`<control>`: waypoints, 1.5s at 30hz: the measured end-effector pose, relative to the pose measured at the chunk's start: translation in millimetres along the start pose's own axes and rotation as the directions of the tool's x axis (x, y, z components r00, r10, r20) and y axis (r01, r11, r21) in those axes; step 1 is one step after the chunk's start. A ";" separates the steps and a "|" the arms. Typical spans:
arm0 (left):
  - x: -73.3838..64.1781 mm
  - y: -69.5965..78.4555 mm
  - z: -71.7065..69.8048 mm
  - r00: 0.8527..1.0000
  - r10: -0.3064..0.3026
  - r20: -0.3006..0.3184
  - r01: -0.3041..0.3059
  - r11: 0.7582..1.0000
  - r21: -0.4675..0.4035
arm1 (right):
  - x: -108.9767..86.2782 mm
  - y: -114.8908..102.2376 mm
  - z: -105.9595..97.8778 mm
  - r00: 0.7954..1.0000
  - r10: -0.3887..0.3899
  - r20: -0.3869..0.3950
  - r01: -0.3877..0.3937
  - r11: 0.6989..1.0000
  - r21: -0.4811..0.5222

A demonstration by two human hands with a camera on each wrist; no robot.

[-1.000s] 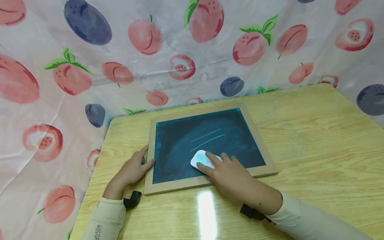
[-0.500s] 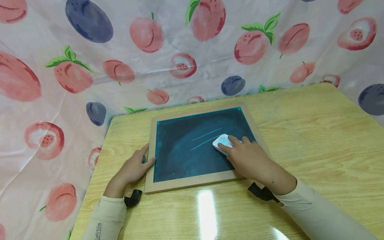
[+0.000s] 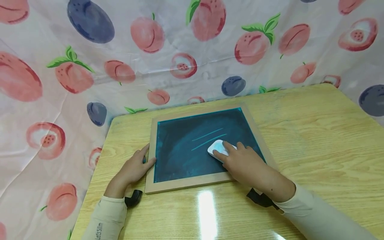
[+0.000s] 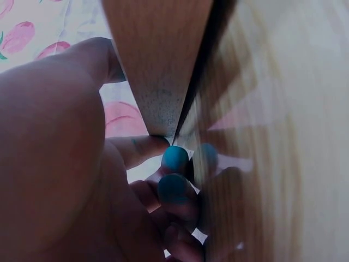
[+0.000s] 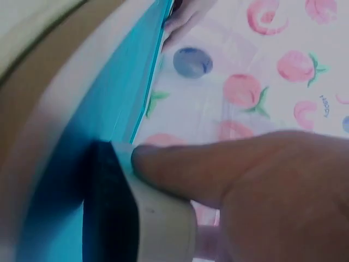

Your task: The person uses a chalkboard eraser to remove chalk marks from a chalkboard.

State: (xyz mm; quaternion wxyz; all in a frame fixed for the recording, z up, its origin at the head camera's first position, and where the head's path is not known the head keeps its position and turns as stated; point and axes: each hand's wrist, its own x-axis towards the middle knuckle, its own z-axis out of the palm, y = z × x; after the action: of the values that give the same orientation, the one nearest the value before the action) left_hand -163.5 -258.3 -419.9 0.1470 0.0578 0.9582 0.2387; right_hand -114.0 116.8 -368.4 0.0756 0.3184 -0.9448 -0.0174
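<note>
A small chalkboard (image 3: 180, 160) in a wooden frame lies on the table, with two blue chalk lines and faint smears on its dark face. My right hand (image 3: 244, 163) grips a white blackboard eraser (image 3: 216, 147), stained blue on top; in the right wrist view its dark underside (image 5: 109, 207) lies against the board. At the board's left edge is my left hand (image 3: 134, 168). Its thumb rests on the frame, and its forefinger lies along the outer side. A stub of blue chalk (image 4: 175, 158) is tucked among its curled lower fingers, partly hidden; one fingertip looks chalk-stained.
The wood-grain table (image 3: 318, 150) extends to the right of the board. A fruit-printed cloth (image 3: 207, 66) hangs behind the table and along its left side. Black straps (image 3: 134, 198) show at both wrists.
My right hand has carried the eraser up and right across the board, then slightly back down and left. The left hand stays at the frame, and both chalk lines still show.
</note>
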 end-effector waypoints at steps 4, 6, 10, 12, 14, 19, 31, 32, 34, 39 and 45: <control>0.0 0.5 -0.5 1.000 0.005 -0.008 -0.004 1.000 0.008 | 1.3 -11.2 0.0 0.997 -0.071 0.026 0.070 0.996 0.049; 0.0 0.8 -0.6 1.000 0.004 -0.008 -0.004 1.000 0.009 | 1.2 -16.4 0.5 0.994 -0.104 0.037 0.101 0.992 0.076; -0.5 0.6 -0.1 1.000 -0.003 -0.002 0.003 1.000 0.011 | 0.3 -22.0 1.4 0.988 -0.153 0.027 0.150 0.984 0.096; -0.5 0.3 0.0 1.000 -0.006 -0.002 0.006 1.000 0.013 | 0.1 -22.4 1.7 0.988 -0.151 0.019 0.148 0.984 0.099; -0.1 0.1 0.0 1.000 -0.004 -0.007 0.004 1.000 0.010 | 0.4 -21.5 1.4 0.990 -0.140 0.019 0.137 0.985 0.104; 0.3 0.1 0.6 1.000 -0.001 -0.004 0.001 1.000 0.006 | 0.6 -17.3 -1.2 0.993 -0.094 0.074 0.084 0.988 0.128; 0.8 0.1 1.0 1.000 -0.006 -0.007 0.006 1.000 0.015 | 3.1 7.2 -1.3 1.000 -0.008 -0.002 0.008 0.999 0.040; 0.6 0.0 1.2 1.000 -0.008 -0.005 0.008 1.000 0.014 | 3.5 8.8 -1.0 1.000 0.002 0.001 -0.002 0.999 0.046; 0.5 -0.2 1.4 1.000 -0.009 -0.004 0.009 1.000 0.012 | 4.2 11.6 -0.4 1.000 0.021 0.004 -0.021 0.998 0.054; 1.2 -0.2 1.0 1.000 -0.004 -0.010 0.004 1.000 0.007 | 4.7 15.4 -0.4 0.999 0.043 0.006 -0.044 0.997 0.064; 1.0 0.1 0.4 1.000 -0.002 -0.009 0.002 1.000 0.011 | 4.1 12.6 -0.7 0.999 0.033 0.003 -0.033 0.998 0.058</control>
State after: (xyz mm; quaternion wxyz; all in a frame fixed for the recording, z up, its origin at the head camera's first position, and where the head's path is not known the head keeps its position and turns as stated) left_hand -164.3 -257.9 -420.4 0.1424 0.0565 0.9602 0.2334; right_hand -124.7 124.4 -366.2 0.0656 0.3049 -0.9501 0.0110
